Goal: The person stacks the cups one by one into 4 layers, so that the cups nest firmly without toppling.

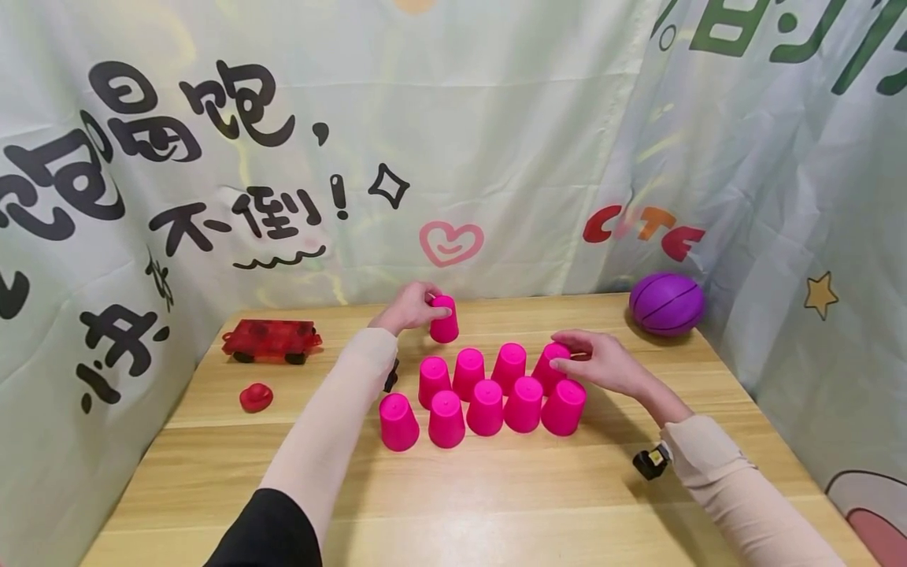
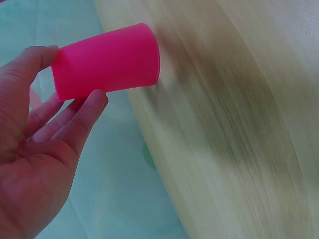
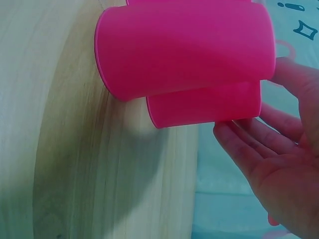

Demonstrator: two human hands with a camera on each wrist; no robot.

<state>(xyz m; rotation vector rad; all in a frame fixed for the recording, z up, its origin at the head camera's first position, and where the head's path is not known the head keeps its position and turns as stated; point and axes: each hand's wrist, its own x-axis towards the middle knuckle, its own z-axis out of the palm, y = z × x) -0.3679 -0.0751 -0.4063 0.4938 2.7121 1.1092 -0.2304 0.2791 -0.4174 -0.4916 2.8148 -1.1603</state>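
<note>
Fingers (image 2: 87, 119) and thumb of the left hand (image 1: 412, 307) pinch a lone pink cup (image 1: 444, 319) near its narrow closed end, while the right hand (image 1: 605, 364) has its thumb and fingers around the upper part of the right-end cup (image 1: 546, 370) in the back row. That back row (image 1: 468, 374) counts four cups and the front row (image 1: 485, 408) five, all upside down on the wooden table (image 1: 460, 512); the lone cup is behind them, near the table's far edge, also with its wide mouth downward. Whether its rim touches the wood or hangs just above it, I cannot tell. These cups look like thin, smooth plastic, so they should be light, easily nudged and fairly stiff, though a hard squeeze at the open mouth would probably flex the wall. Breakage seems unlikely; slipping is the likelier trouble, since the sides are glossy-smooth and widen toward the rim. A hold close to the closed end, thumb on one side and fingertips opposite, suits them best: the base braces the wall there, and the widening below should help keep a cup from dropping through. With the right-end cup, fingers want care, as a front-row cup stands close before it and would probably slide or tip at a knock.
</note>
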